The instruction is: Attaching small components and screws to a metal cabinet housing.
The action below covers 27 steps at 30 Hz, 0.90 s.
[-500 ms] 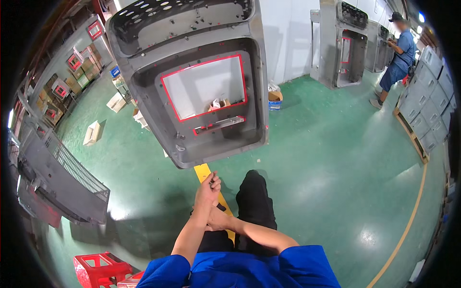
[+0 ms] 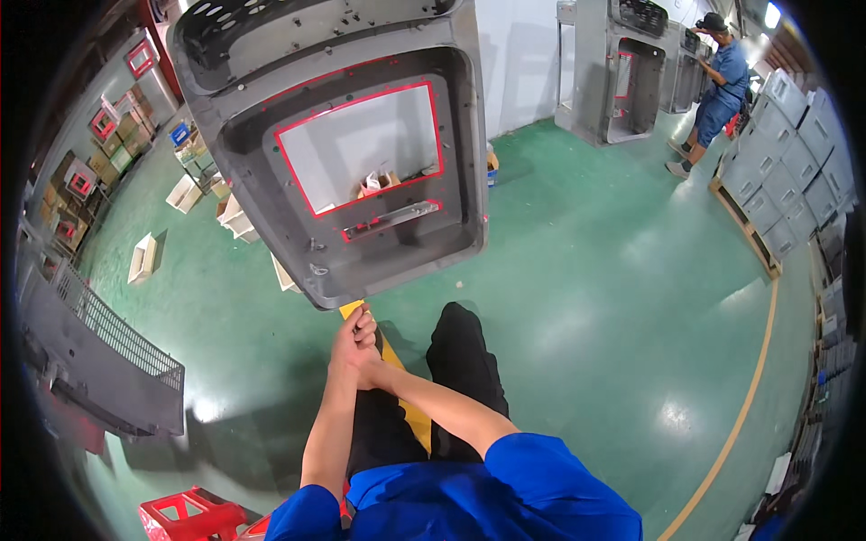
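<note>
Large grey metal cabinet housing (image 2: 343, 153), red-outlined rectangular window opening with a smaller red-edged slot below, vent holes along the top, stands tilted on the green floor with its lower edge just above a yellow strip (image 2: 397, 379).

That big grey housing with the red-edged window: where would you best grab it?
Probably the bottom rim of the grey housing, from below and in front: it tilts toward the person, the rim is nearest, and the left hand and right hand are clasped just under it.

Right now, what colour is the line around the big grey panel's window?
Red, seen in the head view around the window opening of the grey panel.
</note>
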Motion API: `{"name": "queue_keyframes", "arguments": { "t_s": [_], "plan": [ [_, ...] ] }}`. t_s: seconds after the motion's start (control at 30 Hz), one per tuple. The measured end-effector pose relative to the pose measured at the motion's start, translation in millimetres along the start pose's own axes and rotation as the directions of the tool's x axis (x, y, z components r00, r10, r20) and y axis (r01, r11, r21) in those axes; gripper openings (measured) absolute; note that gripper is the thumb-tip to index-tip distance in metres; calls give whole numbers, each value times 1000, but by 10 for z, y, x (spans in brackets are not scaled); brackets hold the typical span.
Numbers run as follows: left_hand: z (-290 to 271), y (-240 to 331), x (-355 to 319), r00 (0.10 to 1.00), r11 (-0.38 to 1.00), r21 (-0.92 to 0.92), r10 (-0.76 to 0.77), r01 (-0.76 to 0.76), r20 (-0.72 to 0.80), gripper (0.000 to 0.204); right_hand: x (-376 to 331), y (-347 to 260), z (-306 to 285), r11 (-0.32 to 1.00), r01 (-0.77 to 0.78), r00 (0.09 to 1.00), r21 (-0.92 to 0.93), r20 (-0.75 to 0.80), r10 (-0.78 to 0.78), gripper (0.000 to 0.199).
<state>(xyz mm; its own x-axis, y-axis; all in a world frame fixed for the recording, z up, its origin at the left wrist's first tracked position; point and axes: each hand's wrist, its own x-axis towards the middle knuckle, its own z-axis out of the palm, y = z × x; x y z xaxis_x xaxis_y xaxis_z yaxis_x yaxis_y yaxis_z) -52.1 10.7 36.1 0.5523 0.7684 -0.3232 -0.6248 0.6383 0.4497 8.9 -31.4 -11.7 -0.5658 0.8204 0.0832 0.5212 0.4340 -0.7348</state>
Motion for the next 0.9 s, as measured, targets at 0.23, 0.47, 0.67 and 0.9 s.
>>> {"name": "queue_keyframes", "arguments": {
  "t_s": [0.23,0.47,0.67,0.9],
  "plan": [
    [-89,147,98,998,988,-151,50,-45,26,17,373,396,242,794,-185,961,-579,-275,23,25],
    [-165,227,-22,994,966,-250,86,-67,65,17,463,289,-83,898,-418,894,136,-117,433,35],
    [-204,-77,-70,970,988,-144,-20,56,242,19,221,485,155,844,-353,894,404,-120,432,34],
    [-257,-499,-195,922,970,-28,-221,242,319,16,-260,773,623,763,-143,870,630,-288,401,34]
  ]
}}
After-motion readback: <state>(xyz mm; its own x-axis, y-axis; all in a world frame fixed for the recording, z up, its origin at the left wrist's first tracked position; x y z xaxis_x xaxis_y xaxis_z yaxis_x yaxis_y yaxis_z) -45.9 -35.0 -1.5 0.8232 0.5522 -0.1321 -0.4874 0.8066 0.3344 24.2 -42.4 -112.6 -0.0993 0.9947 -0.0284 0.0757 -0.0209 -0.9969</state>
